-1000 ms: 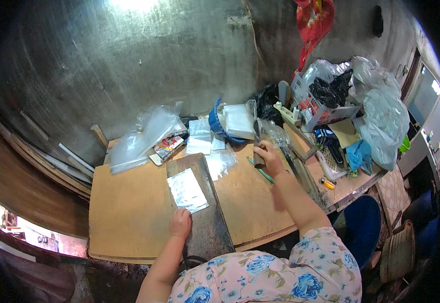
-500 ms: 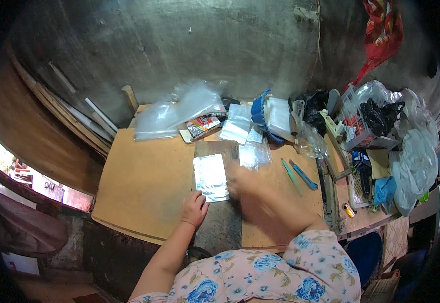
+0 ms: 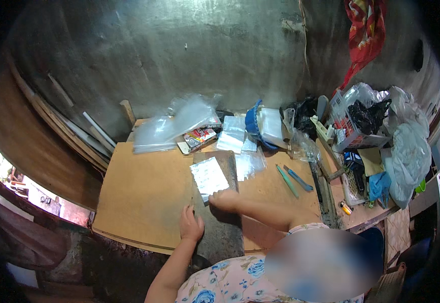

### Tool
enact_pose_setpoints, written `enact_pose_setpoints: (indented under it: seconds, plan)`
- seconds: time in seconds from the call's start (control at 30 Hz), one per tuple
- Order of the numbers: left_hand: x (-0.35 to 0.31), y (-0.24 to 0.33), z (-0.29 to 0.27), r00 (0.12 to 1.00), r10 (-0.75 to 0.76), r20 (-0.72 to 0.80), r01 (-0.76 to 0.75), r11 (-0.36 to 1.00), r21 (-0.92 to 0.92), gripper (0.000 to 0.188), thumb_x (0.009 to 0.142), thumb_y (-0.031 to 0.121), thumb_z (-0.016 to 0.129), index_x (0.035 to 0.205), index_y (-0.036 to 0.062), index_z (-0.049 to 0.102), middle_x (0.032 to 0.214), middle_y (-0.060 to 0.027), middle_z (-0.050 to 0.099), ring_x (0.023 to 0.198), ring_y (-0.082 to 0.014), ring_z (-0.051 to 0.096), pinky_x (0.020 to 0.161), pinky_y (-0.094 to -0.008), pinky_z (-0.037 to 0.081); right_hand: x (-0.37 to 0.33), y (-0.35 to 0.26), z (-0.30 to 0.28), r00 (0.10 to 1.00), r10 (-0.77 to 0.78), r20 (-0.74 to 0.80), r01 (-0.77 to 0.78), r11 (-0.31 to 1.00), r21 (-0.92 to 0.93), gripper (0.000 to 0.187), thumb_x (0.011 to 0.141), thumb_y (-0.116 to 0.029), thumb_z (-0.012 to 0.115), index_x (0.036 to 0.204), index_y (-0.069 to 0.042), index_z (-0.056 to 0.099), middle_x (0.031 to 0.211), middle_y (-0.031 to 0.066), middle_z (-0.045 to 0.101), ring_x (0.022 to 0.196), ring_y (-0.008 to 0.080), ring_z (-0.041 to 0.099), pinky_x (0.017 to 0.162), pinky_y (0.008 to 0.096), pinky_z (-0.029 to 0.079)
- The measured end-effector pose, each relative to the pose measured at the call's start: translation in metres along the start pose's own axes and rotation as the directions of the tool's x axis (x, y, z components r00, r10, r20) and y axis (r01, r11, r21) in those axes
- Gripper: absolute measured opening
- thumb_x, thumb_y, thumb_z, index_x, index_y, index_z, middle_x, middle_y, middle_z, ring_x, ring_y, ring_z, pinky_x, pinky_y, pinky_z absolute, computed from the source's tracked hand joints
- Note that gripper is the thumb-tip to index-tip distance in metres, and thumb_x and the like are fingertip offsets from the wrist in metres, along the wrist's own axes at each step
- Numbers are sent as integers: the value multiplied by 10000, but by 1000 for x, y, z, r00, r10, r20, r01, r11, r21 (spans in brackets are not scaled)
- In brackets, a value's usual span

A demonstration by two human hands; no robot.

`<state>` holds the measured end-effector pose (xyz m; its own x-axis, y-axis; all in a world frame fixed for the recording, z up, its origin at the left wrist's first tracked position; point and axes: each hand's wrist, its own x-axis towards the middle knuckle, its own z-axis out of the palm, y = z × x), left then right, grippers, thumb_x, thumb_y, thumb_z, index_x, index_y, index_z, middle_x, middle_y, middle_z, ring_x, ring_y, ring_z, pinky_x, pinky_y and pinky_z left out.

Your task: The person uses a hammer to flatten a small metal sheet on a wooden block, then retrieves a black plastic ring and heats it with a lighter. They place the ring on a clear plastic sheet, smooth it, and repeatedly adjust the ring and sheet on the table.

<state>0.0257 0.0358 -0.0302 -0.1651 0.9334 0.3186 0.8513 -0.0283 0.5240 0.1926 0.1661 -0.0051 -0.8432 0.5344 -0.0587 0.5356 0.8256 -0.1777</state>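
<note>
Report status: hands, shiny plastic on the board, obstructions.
Left hand open, below shiny plastic. Right hand at its lower right corner, grip unclear. Plastic mostly on dark board. Blue tool off right, clear.

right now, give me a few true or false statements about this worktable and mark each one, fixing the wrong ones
1. The right hand is at the near right corner of the shiny plastic sheets, with the left hand to its left. True.
2. The blue utility knife is in the right hand. False: the blue utility knife lies on the tabletop.
3. The slim green tool lies just left of the blue utility knife. True.
4. A cloth is spread over the dark board. False: the red cloth hangs against the wall, and the shiny plastic sheets lie on the dark board.
</note>
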Motion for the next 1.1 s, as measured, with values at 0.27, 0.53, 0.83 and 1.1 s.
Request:
enact_pose_setpoints:
  seconds: [0.27, 0.53, 0.83, 1.1]
  plan:
    - [-34, -6, -17, 982, -137, 126, 148, 986, -77, 546, 767, 185, 574, 1244, 2, 382, 1237, -235, 431, 1161, -372, 402, 977, -417, 328, 34, 82, -142, 725, 327, -607, -318, 940, 127, 169, 768, -56, 477, 916, -68, 557, 885, 165, 616, 806, 330, 613, 677, 426, 491]
    - [-34, -1, -18, 975, -128, 183, 129, 992, 3, 568, 789, 214, 561, 1281, 7, 368, 1261, -213, 430, 1168, -357, 404, 982, -413, 330, 44, 122, -96, 727, 228, -647, -315, 949, -20, 340, 788, -98, 528, 1128, -116, 516, 1037, 140, 587, 901, 328, 587, 751, 408, 487]
    - [-37, -11, -13, 973, -133, 188, 126, 991, 51, 572, 813, 265, 537, 1290, 1, 364, 1261, -192, 439, 1108, -340, 445, 940, -414, 360, -47, -31, 16, 442, 895, -64, -633, 361, 685, 620, 735, -374, 642, 1145, 67, 496, 1075, 269, 566, 1023, 369, 549, 879, 385, 423]
    - [-54, -18, -37, 926, -330, 184, 354, 584, -730, 586, 832, 300, 580, 1295, 11, 368, 1163, -151, 497, 1110, -274, 468, 931, -379, 371, -28, -63, -9, 443, 881, -166, -243, 296, 924, 464, 733, -309, 680, 1021, 28, 540, 926, 227, 610, 878, 335, 595, 773, 386, 444]
